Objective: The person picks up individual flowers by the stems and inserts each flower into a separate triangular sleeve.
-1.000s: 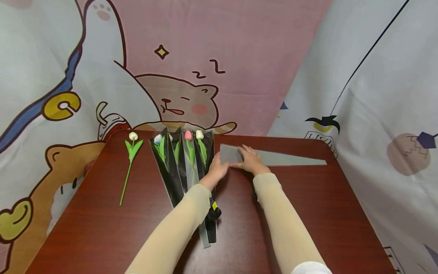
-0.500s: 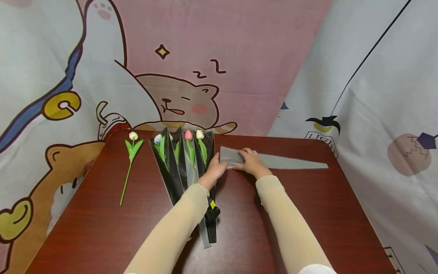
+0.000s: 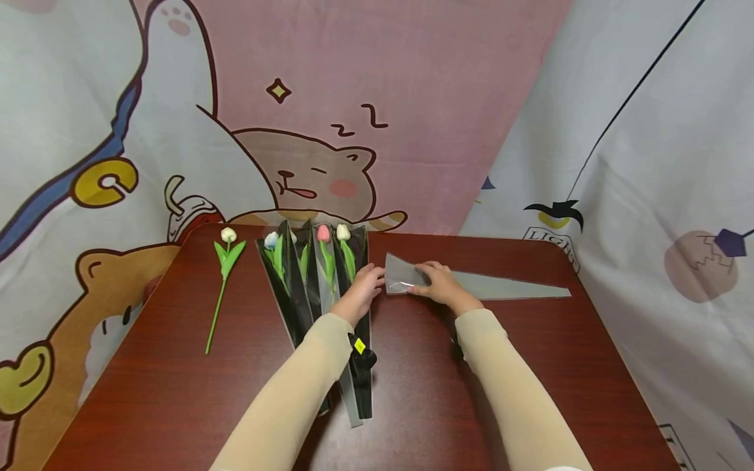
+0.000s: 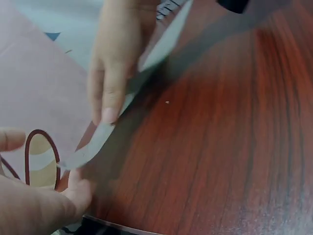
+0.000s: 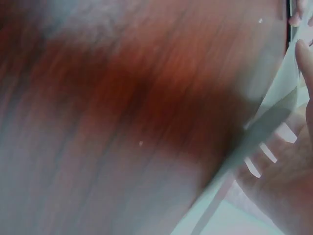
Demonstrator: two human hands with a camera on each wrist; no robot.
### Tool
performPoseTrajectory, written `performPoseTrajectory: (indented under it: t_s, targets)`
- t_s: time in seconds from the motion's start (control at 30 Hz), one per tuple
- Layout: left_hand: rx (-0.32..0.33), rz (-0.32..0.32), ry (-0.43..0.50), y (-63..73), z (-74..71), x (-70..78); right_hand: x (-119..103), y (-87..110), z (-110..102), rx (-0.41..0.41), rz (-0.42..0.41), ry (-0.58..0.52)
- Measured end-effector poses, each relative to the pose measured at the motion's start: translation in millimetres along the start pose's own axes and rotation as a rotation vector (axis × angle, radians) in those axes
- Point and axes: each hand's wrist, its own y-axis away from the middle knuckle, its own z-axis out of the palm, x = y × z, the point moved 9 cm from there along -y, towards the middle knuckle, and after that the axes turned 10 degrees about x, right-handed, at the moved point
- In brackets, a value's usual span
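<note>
A flat, tapering grey see-through flower sleeve (image 3: 506,286) lies across the table, its wide mouth at the left. My right hand (image 3: 442,288) grips it near the mouth; in the right wrist view the thumb is on one side of the sleeve (image 5: 266,125) and the fingers on the other. My left hand (image 3: 362,292) is beside the mouth with its fingers spread; in the left wrist view its thumb (image 4: 78,188) is close to the sleeve's end, and whether it touches cannot be told. Black-and-grey sleeves (image 3: 300,304) holding several tulips, one pink (image 3: 323,233), lie under my left forearm.
A single white tulip (image 3: 228,235) with a green stem lies at the left of the brown wooden table (image 3: 159,366). Behind the table hangs a cartoon-printed cloth (image 3: 436,118). A black device with a yellow mark (image 3: 360,347) is on my left wrist.
The grey sleeve has shifted slightly right and toward me with my right hand. My left hand has drawn back a little leftward from the mouth, its fingers spreading.
</note>
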Motion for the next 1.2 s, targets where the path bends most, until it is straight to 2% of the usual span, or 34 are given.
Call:
performPoseTrajectory:
  t_s: [0.07, 0.13, 0.2, 0.3, 0.43, 0.5, 0.67, 0.8, 0.97, 1.1, 1.2]
  targets:
    - [-0.035, -0.058, 0.069, 0.6, 0.2, -3.4, -1.4, 2.8, 0.9, -0.028, -0.003, -0.009]
    - [-0.07, -0.104, 0.097, 2.0, 0.8, -7.1, -2.9, 6.3, 1.8, -0.061, -0.002, -0.009]
    - [-0.103, -0.128, 0.093, 4.0, 2.0, -9.9, -6.0, 9.1, 2.5, -0.089, -0.004, -0.01]
    - [-0.146, -0.143, 0.095, 6.9, 5.8, -14.1, -15.8, 11.8, -0.1, -0.079, -0.054, -0.035]
    - [-0.203, -0.153, 0.133, 11.1, 11.8, -18.5, -34.4, 12.3, -8.3, -0.002, -0.117, -0.143]
    - [-0.24, -0.158, 0.145, 14.5, 15.1, -20.3, -41.7, 13.7, -11.7, 0.033, -0.119, -0.186]
    - [-0.303, -0.153, 0.095, 25.0, 16.7, -22.1, -60.3, 21.9, -14.6, 0.067, -0.157, -0.187]
    - [-0.334, -0.117, 0.072, 34.1, 11.4, -16.0, -74.8, 28.2, -18.1, 0.111, -0.22, -0.192]
    - [-0.353, -0.085, 0.09, 44.9, 1.1, -4.6, -88.8, 37.9, -30.8, 0.225, -0.292, -0.217]
    - [-0.377, -0.093, 0.105, 53.3, -3.7, 2.1, -96.2, 45.5, -39.1, 0.283, -0.308, -0.28]
    - [-0.395, -0.09, 0.094, 58.6, -5.9, 4.7, -99.5, 48.5, -43.1, 0.322, -0.303, -0.287]
